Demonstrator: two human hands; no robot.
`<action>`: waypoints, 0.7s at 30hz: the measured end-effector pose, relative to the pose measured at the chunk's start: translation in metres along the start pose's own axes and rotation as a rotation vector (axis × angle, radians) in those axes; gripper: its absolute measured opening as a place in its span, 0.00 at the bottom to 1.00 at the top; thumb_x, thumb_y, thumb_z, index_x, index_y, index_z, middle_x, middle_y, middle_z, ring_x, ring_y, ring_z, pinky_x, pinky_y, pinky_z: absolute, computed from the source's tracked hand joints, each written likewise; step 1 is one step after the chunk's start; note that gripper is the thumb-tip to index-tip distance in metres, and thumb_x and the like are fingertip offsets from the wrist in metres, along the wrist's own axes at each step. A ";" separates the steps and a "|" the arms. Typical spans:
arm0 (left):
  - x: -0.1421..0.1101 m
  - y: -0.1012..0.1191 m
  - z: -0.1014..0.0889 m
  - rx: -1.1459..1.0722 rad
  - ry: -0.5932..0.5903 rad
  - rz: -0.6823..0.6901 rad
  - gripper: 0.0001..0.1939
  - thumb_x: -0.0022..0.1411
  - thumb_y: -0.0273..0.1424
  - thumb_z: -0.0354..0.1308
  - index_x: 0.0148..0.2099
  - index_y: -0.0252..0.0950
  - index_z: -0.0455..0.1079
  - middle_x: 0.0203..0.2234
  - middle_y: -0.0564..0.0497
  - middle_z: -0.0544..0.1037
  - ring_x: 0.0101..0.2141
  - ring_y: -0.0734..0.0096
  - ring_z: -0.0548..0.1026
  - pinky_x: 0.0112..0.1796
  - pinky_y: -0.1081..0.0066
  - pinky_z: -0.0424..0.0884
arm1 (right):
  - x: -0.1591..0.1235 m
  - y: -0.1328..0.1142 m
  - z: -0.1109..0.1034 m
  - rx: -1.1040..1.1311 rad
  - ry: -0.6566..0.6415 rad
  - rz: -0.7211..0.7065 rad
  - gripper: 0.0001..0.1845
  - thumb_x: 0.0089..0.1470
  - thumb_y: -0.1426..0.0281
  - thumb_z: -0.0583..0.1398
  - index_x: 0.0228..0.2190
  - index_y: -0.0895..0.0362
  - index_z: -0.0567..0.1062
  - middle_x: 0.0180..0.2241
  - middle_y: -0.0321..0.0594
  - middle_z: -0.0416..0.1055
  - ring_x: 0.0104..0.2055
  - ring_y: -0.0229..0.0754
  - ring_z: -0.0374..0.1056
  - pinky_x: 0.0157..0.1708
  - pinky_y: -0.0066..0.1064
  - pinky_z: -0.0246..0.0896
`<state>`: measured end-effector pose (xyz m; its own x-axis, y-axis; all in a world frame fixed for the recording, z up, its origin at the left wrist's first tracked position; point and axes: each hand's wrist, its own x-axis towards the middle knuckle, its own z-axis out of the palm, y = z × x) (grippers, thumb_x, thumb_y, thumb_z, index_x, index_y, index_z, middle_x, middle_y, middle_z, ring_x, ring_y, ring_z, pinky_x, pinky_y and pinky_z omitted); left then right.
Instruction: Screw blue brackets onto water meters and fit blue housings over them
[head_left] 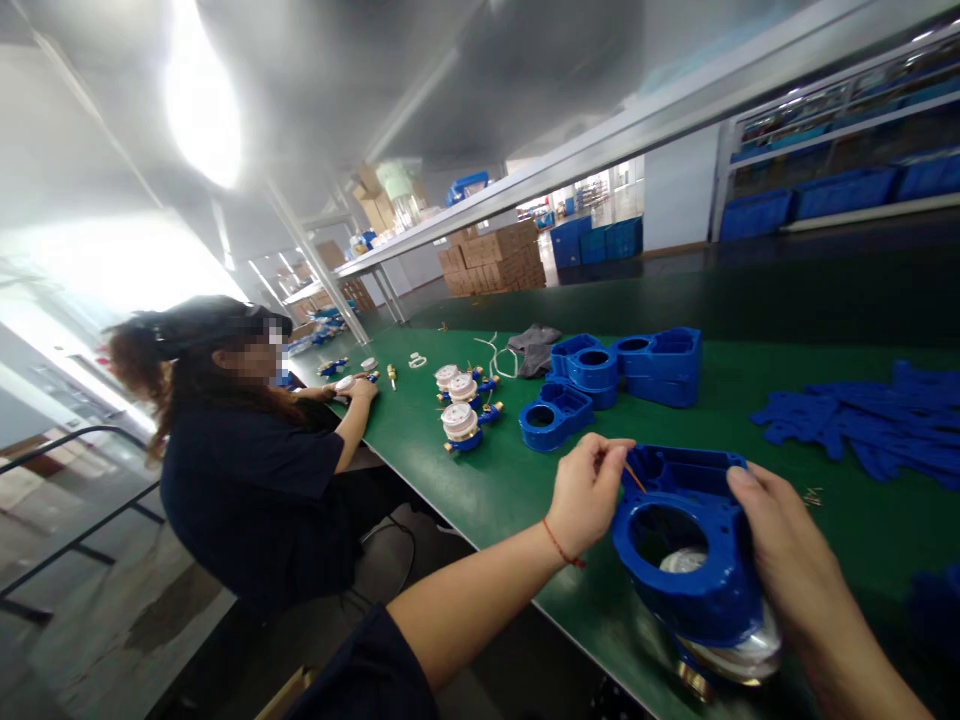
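In front of me, a blue plastic meter housing (679,560) with a round opening is tilted over a water meter. Part of the meter's pale round face (686,560) shows through the opening, and a brass fitting (694,680) sticks out below. My right hand (795,540) grips the housing's right side, thumb on the upper rim. At its upper left corner, my left hand (589,490) is closed in a pinch. A thin copper-coloured strand (635,474), like a wire, runs from those fingertips into the housing.
More blue housings (652,370) stand farther along the green table (487,490), near several water meters (459,425) and a grey cloth (534,348). Flat blue parts (870,420) lie piled at right, with small brass pieces (811,496) nearby. A co-worker (247,460) sits at left, handling a meter.
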<state>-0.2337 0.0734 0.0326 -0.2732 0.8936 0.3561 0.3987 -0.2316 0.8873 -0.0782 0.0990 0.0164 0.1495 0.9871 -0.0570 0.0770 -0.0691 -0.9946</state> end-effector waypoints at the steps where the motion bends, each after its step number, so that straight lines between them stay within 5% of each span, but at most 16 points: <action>1: -0.002 -0.002 0.002 -0.040 0.026 -0.032 0.11 0.63 0.36 0.50 0.30 0.37 0.66 0.36 0.47 0.79 0.28 0.71 0.73 0.31 0.71 0.69 | -0.002 0.001 0.001 0.012 -0.018 -0.010 0.39 0.40 0.40 0.55 0.46 0.54 0.69 0.48 0.52 0.67 0.50 0.61 0.62 0.49 0.53 0.54; 5: -0.010 -0.006 0.011 -0.259 0.075 -0.153 0.13 0.62 0.41 0.52 0.33 0.36 0.66 0.42 0.43 0.78 0.35 0.68 0.74 0.35 0.70 0.69 | -0.004 0.005 0.000 -0.024 -0.081 -0.092 0.38 0.47 0.40 0.50 0.48 0.55 0.67 0.48 0.46 0.68 0.50 0.53 0.63 0.52 0.45 0.56; 10: -0.015 0.000 0.017 -0.465 0.074 -0.254 0.16 0.60 0.44 0.54 0.34 0.35 0.63 0.48 0.40 0.74 0.36 0.68 0.75 0.37 0.67 0.70 | -0.014 0.004 -0.010 -0.116 -0.072 -0.147 0.37 0.52 0.42 0.46 0.50 0.57 0.66 0.50 0.48 0.66 0.54 0.53 0.61 0.56 0.47 0.51; 16: -0.020 0.012 0.020 -0.467 0.075 -0.264 0.16 0.59 0.44 0.56 0.34 0.35 0.64 0.46 0.42 0.76 0.34 0.70 0.74 0.38 0.68 0.69 | -0.045 0.010 -0.018 -0.118 0.026 -0.256 0.38 0.53 0.46 0.50 0.56 0.59 0.60 0.60 0.47 0.51 0.63 0.49 0.44 0.63 0.46 0.37; 21: -0.019 0.015 0.029 -0.437 0.067 -0.225 0.15 0.62 0.43 0.53 0.36 0.34 0.68 0.41 0.45 0.78 0.38 0.67 0.73 0.42 0.67 0.67 | -0.055 0.018 -0.017 -0.031 0.077 -0.230 0.32 0.54 0.52 0.53 0.56 0.56 0.61 0.62 0.44 0.48 0.64 0.50 0.43 0.63 0.47 0.37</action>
<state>-0.1971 0.0640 0.0307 -0.3717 0.9167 0.1466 -0.0773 -0.1880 0.9791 -0.0681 0.0410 0.0036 0.1989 0.9637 0.1781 0.1478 0.1502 -0.9776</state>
